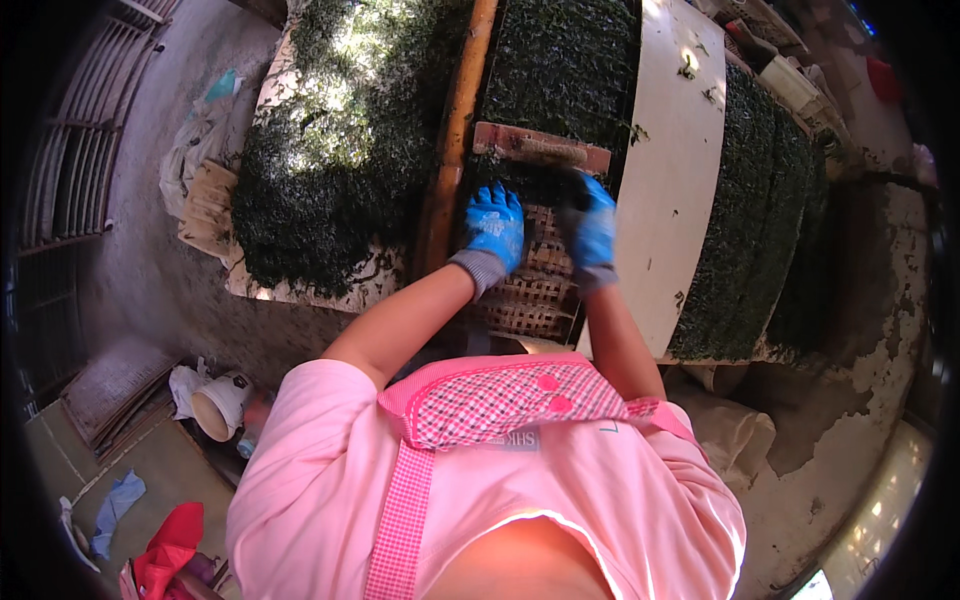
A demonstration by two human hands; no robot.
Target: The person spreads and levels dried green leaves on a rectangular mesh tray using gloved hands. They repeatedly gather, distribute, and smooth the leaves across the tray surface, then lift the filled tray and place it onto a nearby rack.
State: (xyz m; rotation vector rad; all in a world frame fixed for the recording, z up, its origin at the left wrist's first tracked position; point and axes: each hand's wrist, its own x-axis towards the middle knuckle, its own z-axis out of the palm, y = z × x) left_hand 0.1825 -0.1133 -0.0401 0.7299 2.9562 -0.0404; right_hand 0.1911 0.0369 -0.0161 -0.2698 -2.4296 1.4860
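Observation:
My left hand, in a blue coated glove with a grey cuff, lies palm down with its fingers apart. Its fingertips reach the near edge of a layer of dark green leaf matter. Blurred by motion, my right hand wears a matching glove; its fingers are over a dark patch of leaf, and whether they grip any is unclear. Between the hands shows bare woven bamboo matting. Just beyond them, a reddish wooden board with a rough, roll-shaped handle lies across the leaf layer.
A bamboo pole runs along the left of the strip, with a wide leaf bed past it. To the right are a pale plank and more leaf matter. A white bucket is on the floor at lower left.

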